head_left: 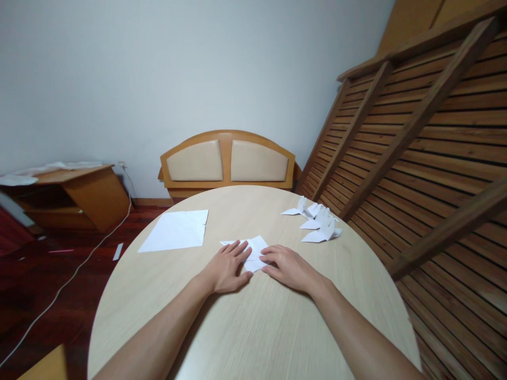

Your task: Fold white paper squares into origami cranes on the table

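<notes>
A partly folded piece of white paper (255,247) lies on the pale round table (253,327), creased and with a narrow point sticking out to the left. My left hand (225,269) is open and flat, its spread fingers covering the paper's left part. At the right edge of the paper, my right hand (292,268) rests with slightly bent fingers, their tips touching it and the thumb a little apart. What lies beneath the left fingers is hidden.
Several folded white paper cranes (322,227) stand bunched at the table's back right. A flat white sheet (174,230) lies at the back left. Beyond the table are a padded headboard (227,158), a leaning slatted wooden frame (396,174) and a low cabinet (91,200).
</notes>
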Available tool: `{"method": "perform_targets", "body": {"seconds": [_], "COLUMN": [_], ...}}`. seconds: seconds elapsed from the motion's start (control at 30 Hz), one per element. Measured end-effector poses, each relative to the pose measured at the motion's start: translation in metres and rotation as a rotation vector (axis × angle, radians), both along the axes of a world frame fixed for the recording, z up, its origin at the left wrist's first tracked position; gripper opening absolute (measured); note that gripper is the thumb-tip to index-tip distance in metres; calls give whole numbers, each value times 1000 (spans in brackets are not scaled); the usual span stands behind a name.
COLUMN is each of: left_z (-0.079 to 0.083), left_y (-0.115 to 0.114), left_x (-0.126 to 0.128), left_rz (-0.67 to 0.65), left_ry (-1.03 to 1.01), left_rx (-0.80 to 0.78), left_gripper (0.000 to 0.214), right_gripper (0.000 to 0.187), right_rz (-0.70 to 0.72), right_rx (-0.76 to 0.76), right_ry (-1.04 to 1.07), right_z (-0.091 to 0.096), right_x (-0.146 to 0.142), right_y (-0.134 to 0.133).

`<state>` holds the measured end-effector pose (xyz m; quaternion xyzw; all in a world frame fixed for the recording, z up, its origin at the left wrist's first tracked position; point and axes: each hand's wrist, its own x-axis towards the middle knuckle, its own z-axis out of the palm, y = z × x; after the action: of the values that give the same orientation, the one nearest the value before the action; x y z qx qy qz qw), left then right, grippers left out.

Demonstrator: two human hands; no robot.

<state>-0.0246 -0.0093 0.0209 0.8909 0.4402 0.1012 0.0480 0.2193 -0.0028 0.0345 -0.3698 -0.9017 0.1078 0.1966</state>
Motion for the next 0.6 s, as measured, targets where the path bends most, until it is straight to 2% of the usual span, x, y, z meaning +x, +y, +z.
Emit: {"method": "perform_targets", "body": {"seconds": [0.33, 0.5, 0.6], "left_z": [3, 4, 4], "left_y": [0, 0, 0], "left_x": [-2, -2, -2], "left_rz": [-27, -17, -26], "left_ry": [-8, 0, -26], "left_rx": [-27, -11, 6], "left_gripper": [73, 72, 68], "right_gripper": [19, 11, 13], "right_rz": [124, 121, 95], "right_rx": [64, 82, 82], "right_ry": [80, 64, 54], "right_z": [-4, -5, -5], "right_x": [-11, -17, -19], "right_y": [-1, 1, 1]}}
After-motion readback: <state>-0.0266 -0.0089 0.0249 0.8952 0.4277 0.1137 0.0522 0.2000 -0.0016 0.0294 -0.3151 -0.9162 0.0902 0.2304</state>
